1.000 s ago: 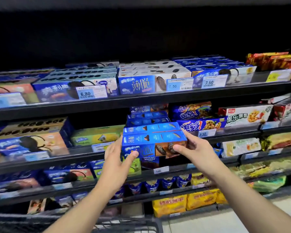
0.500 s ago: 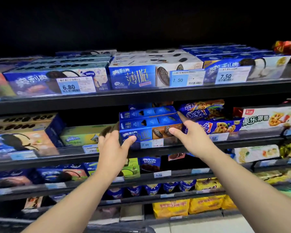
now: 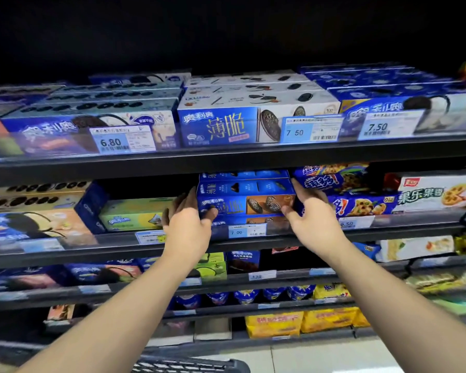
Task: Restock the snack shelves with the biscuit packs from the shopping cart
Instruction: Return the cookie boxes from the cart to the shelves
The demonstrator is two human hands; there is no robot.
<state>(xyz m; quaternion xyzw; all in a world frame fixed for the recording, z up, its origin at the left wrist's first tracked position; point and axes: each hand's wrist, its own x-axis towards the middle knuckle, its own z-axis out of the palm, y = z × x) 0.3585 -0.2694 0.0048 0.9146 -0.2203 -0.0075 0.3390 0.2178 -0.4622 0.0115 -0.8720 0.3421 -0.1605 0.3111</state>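
Both hands hold a blue biscuit box (image 3: 244, 205) by its two short ends, in the middle bay of the second shelf (image 3: 92, 253). The left hand (image 3: 187, 224) has its fingers along the box's left end and its thumb hooked onto the front face. The right hand (image 3: 314, 219) mirrors it, with fingers up the right end and the thumb at the lower front corner. Each grip is therefore clamped on the box, squeezing inward from either side. Holding the ends probably keeps the box level and square to the shelf edge, with its printed front facing out.

The box sits on top of another blue box (image 3: 256, 221), whose front shows just above the price tag (image 3: 246, 232). More blue top faces run back behind the held box, and I cannot tell whether the hands carry one box or two in a row.

The bay is narrow, with a green box (image 3: 135, 215) well to the left and bags of cookies (image 3: 361, 205) touching the right hand's side. The upper shelf (image 3: 226, 160) is close overhead, so the load has to go in low and straight.

I judge the box nearly seated and not yet released. The rim of the shopping cart (image 3: 189, 366) shows at the bottom edge, and its contents are out of view.
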